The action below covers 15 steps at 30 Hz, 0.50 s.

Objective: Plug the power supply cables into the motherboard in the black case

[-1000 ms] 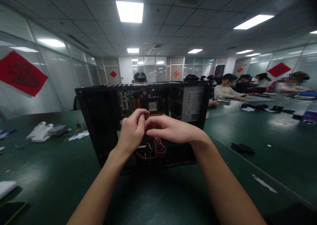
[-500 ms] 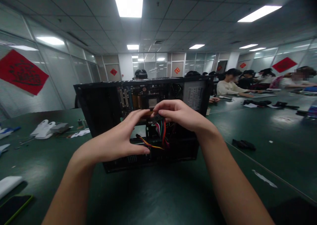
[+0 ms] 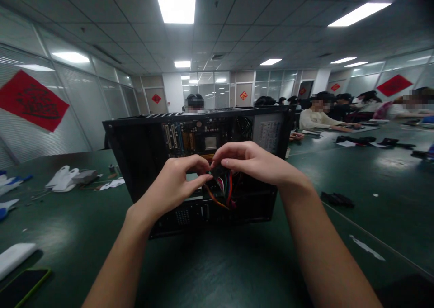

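A black computer case (image 3: 139,163) stands open on the green table (image 3: 210,262), its circuit board (image 3: 190,138) and silver power supply (image 3: 267,134) showing inside. My right hand (image 3: 252,162) is closed on a black connector (image 3: 219,171) at the end of a bundle of coloured wires (image 3: 226,186). Close beside it, my left hand (image 3: 185,177) has thumb and fingertips pinched together at the small connector end of the orange and yellow wires (image 3: 217,200). The fingers hide part of both connectors.
At the left lie a phone (image 3: 25,287), a white block (image 3: 16,258), white plastic bags (image 3: 64,177) and a grey box (image 3: 84,177). A black item (image 3: 337,199) lies right of the case. People (image 3: 322,113) sit farther back on the right.
My left hand has moved right and closed from a spread pose onto the orange and yellow wires' end. My right hand, with the black connector, has shifted slightly right and down.
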Available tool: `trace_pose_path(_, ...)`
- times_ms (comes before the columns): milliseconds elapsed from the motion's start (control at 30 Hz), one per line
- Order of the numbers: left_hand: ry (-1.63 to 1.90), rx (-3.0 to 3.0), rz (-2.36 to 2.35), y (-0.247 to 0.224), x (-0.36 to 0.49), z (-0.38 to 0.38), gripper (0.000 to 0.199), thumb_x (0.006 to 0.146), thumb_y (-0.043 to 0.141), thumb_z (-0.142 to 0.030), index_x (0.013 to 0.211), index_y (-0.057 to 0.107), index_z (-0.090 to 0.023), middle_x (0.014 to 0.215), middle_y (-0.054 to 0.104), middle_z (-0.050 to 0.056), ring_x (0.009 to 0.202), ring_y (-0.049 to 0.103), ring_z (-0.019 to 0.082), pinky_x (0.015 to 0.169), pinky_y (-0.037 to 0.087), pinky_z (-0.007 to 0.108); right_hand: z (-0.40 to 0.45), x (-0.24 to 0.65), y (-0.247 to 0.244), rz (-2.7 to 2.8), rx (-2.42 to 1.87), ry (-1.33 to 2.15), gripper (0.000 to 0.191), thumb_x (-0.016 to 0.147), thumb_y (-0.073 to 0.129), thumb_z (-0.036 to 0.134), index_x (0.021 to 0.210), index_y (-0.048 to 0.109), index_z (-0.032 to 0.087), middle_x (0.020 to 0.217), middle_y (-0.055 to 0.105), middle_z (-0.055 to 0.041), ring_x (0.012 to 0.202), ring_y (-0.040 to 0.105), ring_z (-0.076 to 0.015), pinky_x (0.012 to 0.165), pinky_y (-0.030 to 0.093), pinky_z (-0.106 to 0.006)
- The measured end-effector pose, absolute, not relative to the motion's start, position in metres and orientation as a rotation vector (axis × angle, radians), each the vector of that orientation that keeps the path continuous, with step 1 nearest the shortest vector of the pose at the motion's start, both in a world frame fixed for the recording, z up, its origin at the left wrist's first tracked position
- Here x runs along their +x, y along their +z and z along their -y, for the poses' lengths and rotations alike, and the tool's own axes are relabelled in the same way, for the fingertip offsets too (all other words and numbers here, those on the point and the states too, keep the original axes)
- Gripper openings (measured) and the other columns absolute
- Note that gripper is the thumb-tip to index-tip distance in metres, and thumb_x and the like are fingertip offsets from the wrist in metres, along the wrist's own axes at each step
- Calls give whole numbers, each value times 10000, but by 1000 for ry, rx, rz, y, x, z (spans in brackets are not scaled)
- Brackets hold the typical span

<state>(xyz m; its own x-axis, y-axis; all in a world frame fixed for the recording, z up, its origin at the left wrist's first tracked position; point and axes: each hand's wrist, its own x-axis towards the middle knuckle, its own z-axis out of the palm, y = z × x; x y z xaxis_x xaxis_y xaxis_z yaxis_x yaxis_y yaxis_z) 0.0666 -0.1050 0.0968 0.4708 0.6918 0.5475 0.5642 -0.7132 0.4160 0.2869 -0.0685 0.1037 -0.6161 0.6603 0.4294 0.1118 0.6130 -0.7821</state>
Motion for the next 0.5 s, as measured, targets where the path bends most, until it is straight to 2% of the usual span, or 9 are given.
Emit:
trace_pose_path(133,1077,2560,-1068,96,70,106,177,866,637,-319,990,702,-210,1011,718,50,921,669,200,851,539,317,66,285,102,2123,-588,941,157,865,605,227,980,689,160,964,708,-47,860,644,-161,736,512,-279)
trace_pose_path(233,981,2607,-1124,94,59,104,326,849,661,-363,1148,667,-234,1166,680,68,1057,635,227,936,511,353,63,286,101,2081,-594,946,163,867,595,231,982,686,160,998,709,-57,873,643,-165,721,509,-277)
trace_pose_path(300,826,2627,-1181,94,49,103,437,799,717,-399,1205,651,-253,1201,670,65,1079,625,237,939,501,352,61,289,102,2035,-591,958,164,870,587,238,979,682,159,1015,711,-65,873,640,-163,704,502,-270)
trace_pose_path(333,736,2626,-1201,93,46,103,437,787,729,-403,1194,663,-259,1178,680,58,1056,633,235,915,505,339,60,290,102,2013,-587,960,167,872,584,242,980,679,158,1018,712,-68,859,636,-160,692,496,-266)
trace_pose_path(400,584,2616,-1222,94,42,103,311,812,701,-395,1091,711,-259,1063,711,40,955,657,213,835,513,300,58,292,102,1982,-573,957,170,873,585,247,979,677,152,1012,714,-71,826,624,-148,676,482,-260)
trace_pose_path(500,568,2637,-1232,99,48,106,189,881,618,-379,911,734,-234,879,713,28,795,655,175,735,502,260,55,293,101,1969,-547,971,166,870,591,249,968,681,149,992,715,-68,806,606,-139,672,468,-255)
